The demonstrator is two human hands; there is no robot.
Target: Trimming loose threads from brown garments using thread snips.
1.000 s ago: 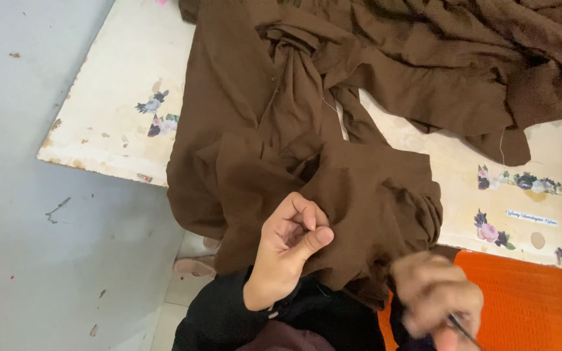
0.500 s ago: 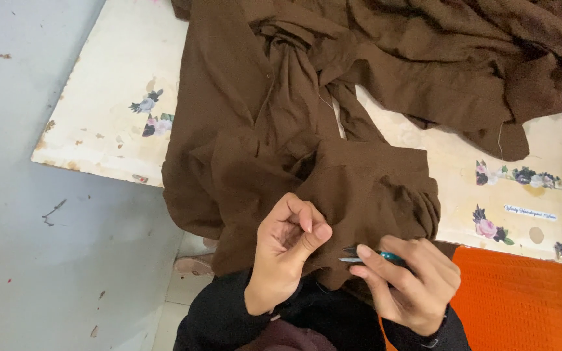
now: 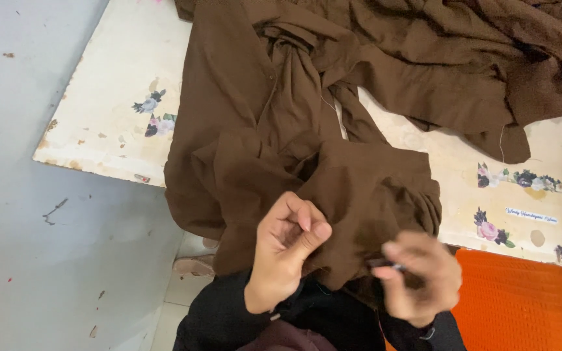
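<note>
A brown garment (image 3: 307, 130) lies spread over your table (image 3: 99, 130), its edge hanging toward you. Your left hand (image 3: 287, 250) pinches its hem tight; your blurred right hand (image 3: 417, 276) grips a small tool (image 3: 385, 264).

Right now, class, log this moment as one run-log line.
left hand: pinching brown garment | right hand: blurred, small thin tool | surface: floral-print white table | beside: orange crate

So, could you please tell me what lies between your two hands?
In the head view, only a fold of the brown garment lies between the left hand and the blurred right hand.
</note>
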